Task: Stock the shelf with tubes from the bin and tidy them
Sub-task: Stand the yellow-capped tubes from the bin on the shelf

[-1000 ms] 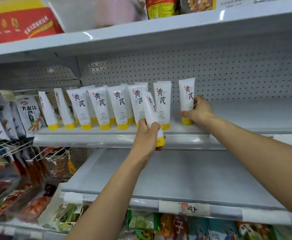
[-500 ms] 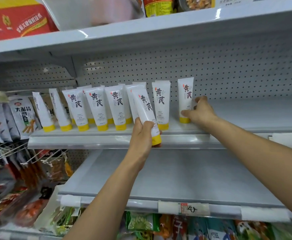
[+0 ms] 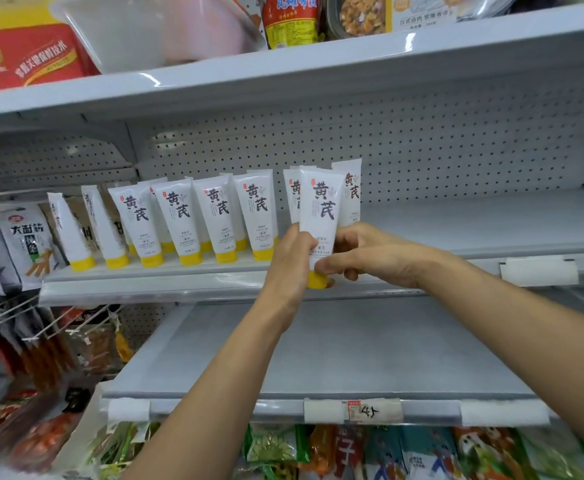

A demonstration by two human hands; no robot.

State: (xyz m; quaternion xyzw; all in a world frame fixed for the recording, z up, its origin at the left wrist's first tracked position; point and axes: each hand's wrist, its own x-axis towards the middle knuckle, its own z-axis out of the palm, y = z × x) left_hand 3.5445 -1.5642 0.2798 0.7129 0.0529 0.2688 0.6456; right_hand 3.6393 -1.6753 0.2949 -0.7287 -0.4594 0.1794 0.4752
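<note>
Stock on the middle shelf (image 3: pixel 152 289) is a row of white tubes (image 3: pixel 216 216) with yellow caps. They stand cap-down along the front edge and lean slightly back, with more of the same partly hidden behind them. At the right end of that row both hands meet on one upright tube (image 3: pixel 321 209), held cap-down at the shelf's front lip with its printed face toward the camera. Its yellow cap (image 3: pixel 316 280) sits level with the lip, but the hands cover that spot, so I cannot tell whether the cap touches the shelf. The left hand (image 3: pixel 289 261) comes up from below and grips the tube's lower part from the left, its fingers curled round it. The right hand (image 3: pixel 370 254) reaches in from the right and holds the same lower part just above the cap, with its fingers curled about it and one laid across the front. Two more tubes stand close behind the held one, the first (image 3: pixel 293 195) showing at its left and the second (image 3: pixel 352 192) at its right, in front of the perforated back panel (image 3: pixel 422 150). A translucent bin (image 3: pixel 128 36) sits on the upper shelf (image 3: pixel 353 57) above the row, beside a red carton (image 3: pixel 24 53). Snack bags (image 3: pixel 29 240) hang to the left of the tubes. The lower shelf (image 3: pixel 318 348) carries a price label (image 3: pixel 370 410) on its front rail, and coloured packets (image 3: pixel 422 452) show beneath it.
</note>
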